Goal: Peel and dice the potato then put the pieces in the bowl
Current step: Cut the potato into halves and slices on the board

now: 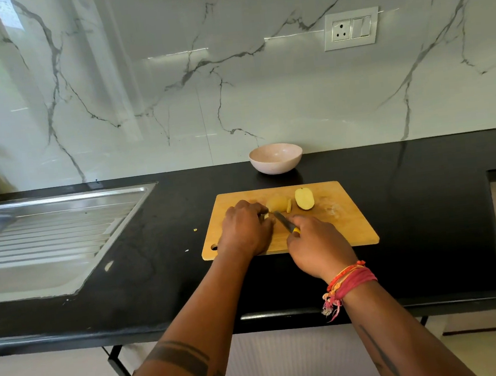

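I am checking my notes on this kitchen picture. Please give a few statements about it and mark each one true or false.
1. The right hand holds the knife. True.
2. The bowl holds potato pieces. False: it looks empty.
3. A potato half lies cut side up on the cutting board. True.
4. The bowl stands on the board. False: it stands behind the board, on the counter.
5. The left hand rests on the board. True.

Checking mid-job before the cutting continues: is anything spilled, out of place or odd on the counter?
Minor only: a small yellow scrap lies on the black counter left of the board, off the cutting area, with a pale speck nearer the front. The bowl stands upright and looks empty.
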